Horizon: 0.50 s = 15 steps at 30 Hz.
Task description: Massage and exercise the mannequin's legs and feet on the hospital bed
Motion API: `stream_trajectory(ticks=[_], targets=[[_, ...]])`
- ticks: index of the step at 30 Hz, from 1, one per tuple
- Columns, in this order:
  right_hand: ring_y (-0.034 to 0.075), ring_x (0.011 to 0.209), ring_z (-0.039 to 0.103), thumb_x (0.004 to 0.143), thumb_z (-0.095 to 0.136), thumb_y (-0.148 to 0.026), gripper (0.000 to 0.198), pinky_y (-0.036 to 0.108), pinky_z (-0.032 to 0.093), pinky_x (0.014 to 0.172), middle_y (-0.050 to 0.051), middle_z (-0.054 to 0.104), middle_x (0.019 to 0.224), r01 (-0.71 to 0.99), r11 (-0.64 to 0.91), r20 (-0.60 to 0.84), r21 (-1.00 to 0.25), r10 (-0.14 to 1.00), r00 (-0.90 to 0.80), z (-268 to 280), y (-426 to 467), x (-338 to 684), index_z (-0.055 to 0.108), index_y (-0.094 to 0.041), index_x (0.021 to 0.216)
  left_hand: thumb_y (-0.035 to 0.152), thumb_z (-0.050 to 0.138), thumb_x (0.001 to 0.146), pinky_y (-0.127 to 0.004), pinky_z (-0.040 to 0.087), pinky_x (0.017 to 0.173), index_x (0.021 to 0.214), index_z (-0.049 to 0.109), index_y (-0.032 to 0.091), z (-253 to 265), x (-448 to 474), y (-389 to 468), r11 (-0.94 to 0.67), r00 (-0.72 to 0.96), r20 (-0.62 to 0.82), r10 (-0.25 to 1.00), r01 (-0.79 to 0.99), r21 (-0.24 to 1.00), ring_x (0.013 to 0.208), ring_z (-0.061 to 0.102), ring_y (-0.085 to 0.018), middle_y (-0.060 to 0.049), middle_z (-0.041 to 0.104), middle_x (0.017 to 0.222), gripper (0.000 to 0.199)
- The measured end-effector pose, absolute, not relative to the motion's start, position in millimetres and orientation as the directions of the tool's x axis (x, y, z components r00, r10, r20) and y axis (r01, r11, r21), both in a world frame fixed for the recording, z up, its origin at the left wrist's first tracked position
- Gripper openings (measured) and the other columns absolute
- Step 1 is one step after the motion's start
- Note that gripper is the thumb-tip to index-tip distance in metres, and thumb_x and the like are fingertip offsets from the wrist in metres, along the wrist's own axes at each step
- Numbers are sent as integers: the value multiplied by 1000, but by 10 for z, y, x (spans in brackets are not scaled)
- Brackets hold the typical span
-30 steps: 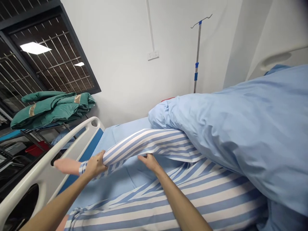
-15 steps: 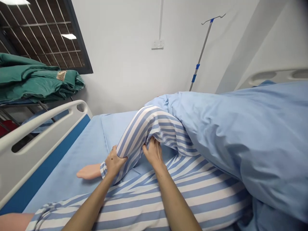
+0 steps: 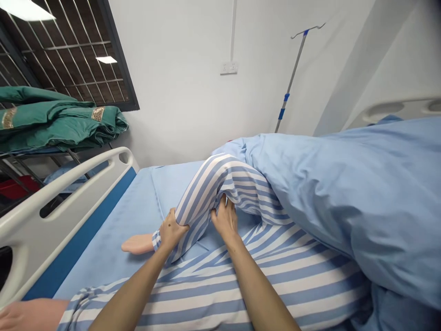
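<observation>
A manikin lies on a hospital bed in blue-and-white striped trousers. Its far leg (image 3: 213,184) is bent, knee raised. My left hand (image 3: 172,232) grips that leg at the ankle, just above the bare foot (image 3: 137,243) resting on the light blue sheet (image 3: 113,230). My right hand (image 3: 225,220) holds the underside of the leg behind the knee. The near striped leg (image 3: 262,285) lies flat under my forearms, with its foot (image 3: 31,315) at the lower left. A light blue duvet (image 3: 351,193) is bunched over the manikin's upper body on the right.
The white and blue footboard rail (image 3: 65,202) runs along the left. Folded green blankets (image 3: 58,124) sit on a rack beyond it, under a barred window. An IV pole (image 3: 291,80) and a wall socket (image 3: 229,68) stand against the white wall. The headboard (image 3: 392,110) shows at far right.
The far leg went from stretched out and lifted to bent with the knee raised. Both hands moved closer together and the foot came down onto the sheet.
</observation>
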State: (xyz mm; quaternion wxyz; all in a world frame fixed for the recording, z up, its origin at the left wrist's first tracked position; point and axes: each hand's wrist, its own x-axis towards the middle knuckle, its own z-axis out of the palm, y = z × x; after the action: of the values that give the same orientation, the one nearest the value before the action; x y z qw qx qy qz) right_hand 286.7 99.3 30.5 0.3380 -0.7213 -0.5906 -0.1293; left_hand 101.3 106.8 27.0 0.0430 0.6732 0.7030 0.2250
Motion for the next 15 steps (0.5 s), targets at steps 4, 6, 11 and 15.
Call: stream_trajectory(ticks=[4,6,11,15], targets=[[27,100,50,76,44,-21,57,37,42,82,20,48,115,945,-58,563,-323,790,241,296,996,2861,30,-7,130,36,61,62,-28,38,66,109,38,26,503,847,1080,-16,-52,215,975,953,302,88,58,-23,-3,61,99,53],[27,100,51,77,43,-22,59,36,42,82,20,48,115,945,-43,543,-325,809,224,302,999,2856,28,-6,131,37,61,62,-28,38,67,109,39,26,651,716,1087,-37,-18,216,976,968,246,89,58,-23,-3,61,101,53],[26,98,54,78,44,-23,56,34,43,80,19,53,110,942,-33,447,-333,874,189,333,987,2826,31,-5,129,35,59,62,-29,39,68,110,40,26,1063,301,1127,-86,74,186,980,995,56,90,58,-24,-3,60,104,52],[25,92,58,78,44,-24,47,32,43,76,18,59,103,938,-24,329,-346,933,145,314,965,2779,41,-7,122,34,59,61,-30,40,70,107,42,26,1391,-56,1194,-155,174,172,969,980,-121,91,57,-25,-5,60,105,49]])
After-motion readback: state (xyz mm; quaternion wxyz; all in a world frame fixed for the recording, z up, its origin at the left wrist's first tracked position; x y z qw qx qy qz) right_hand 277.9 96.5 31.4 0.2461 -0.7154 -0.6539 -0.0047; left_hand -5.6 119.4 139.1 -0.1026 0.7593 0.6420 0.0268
